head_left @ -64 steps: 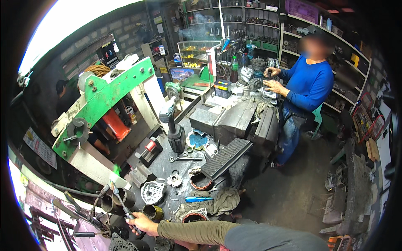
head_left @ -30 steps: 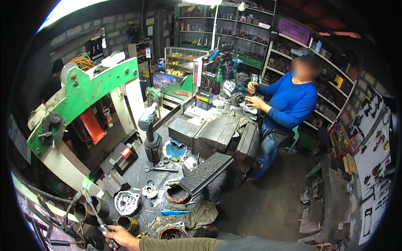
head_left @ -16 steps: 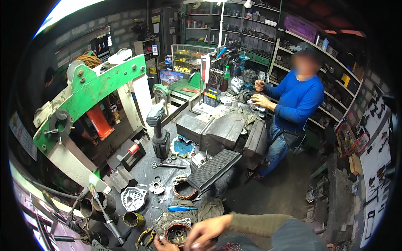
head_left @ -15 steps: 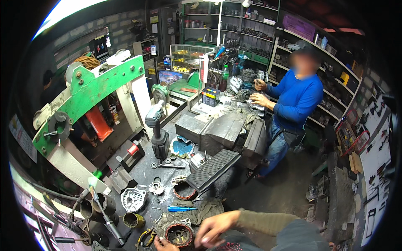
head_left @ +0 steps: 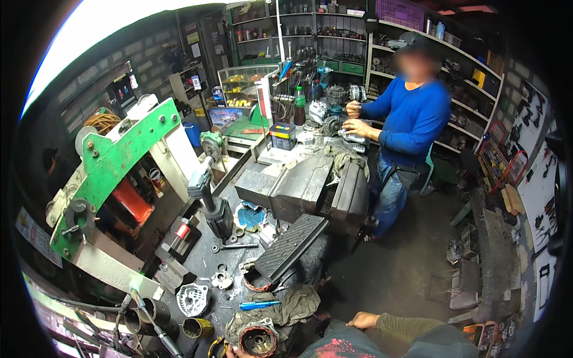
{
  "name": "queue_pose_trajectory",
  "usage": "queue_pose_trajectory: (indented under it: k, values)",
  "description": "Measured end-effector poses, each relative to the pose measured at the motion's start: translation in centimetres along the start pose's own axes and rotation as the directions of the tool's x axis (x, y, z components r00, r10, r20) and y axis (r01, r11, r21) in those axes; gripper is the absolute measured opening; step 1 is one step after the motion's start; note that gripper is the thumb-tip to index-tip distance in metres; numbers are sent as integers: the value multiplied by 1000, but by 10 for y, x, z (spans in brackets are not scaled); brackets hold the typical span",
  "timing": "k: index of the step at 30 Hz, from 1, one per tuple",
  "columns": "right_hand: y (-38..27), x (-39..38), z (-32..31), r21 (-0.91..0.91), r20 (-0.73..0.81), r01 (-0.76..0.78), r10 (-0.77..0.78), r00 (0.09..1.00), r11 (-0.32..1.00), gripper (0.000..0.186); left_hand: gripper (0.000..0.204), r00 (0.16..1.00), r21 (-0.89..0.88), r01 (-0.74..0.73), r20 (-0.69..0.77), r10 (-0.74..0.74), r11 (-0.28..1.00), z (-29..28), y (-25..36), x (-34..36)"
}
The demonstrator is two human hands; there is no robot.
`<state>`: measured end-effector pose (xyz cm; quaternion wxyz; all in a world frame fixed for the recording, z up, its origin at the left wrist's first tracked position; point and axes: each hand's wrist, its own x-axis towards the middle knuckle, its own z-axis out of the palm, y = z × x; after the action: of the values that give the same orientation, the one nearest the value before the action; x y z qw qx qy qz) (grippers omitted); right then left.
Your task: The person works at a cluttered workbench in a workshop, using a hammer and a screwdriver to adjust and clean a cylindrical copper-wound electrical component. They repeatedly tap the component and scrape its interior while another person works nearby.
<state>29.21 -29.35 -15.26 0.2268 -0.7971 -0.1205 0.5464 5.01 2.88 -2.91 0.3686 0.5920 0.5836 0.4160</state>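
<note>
My left hand (head_left: 234,352) is at the bottom edge, mostly cut off, its fingers gripping the rim of a round metal housing with copper windings (head_left: 258,340). My right hand (head_left: 362,319) is lower right of the bench, over my dark clothing, fingers curled; what they hold, if anything, is hidden. Around the housing are a crumpled rag (head_left: 298,304), yellow-handled pliers (head_left: 218,348), a blue tool (head_left: 256,304) and a yellow can (head_left: 197,327). A torch with a metal tube and flame (head_left: 152,322) rests among cylinders left of it. A white perforated end cover (head_left: 192,298) lies behind.
A co-worker (head_left: 410,119) in blue handles parts at the bench's far end. Another person (head_left: 51,160) is behind the green-and-white press (head_left: 125,149). An upright cordless tool (head_left: 213,209), ribbed plate (head_left: 289,244) and dark metal block (head_left: 310,188) sit on the bench. Shelves (head_left: 340,42) line the back.
My right hand has let go of the torch, which now lies at left, passed by the housing and moved right to my clothing. My left hand has appeared at the housing.
</note>
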Motion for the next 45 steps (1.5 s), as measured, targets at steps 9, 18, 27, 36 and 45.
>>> queue_pose_trajectory:
  k: [9, 18, 27, 36, 45]
  values:
    - [-197, -48, 22, -121, 99, 511, -502, 859, 851, 70, 39, 999, 29, -14, -32, 15, 999, 0, 6, -6]
    - [-243, -39, 69, 91, 242, 268, -282, 928, 959, 87, 34, 994, 135, -68, -75, 78, 989, 0, 3, -5]
    - [-251, -30, 82, -75, 169, 420, -404, 899, 904, 95, 32, 1000, 104, 19, -12, -18, 994, -2, -8, 2]
    - [-258, -25, 111, 12, 12, 409, -409, 913, 913, 66, 38, 1000, -18, 29, 6, -29, 999, -5, 8, -2]
    - [-267, -80, 47, 360, 149, 272, -342, 928, 893, 64, 42, 977, 27, -158, 152, 152, 987, -25, 37, -4]
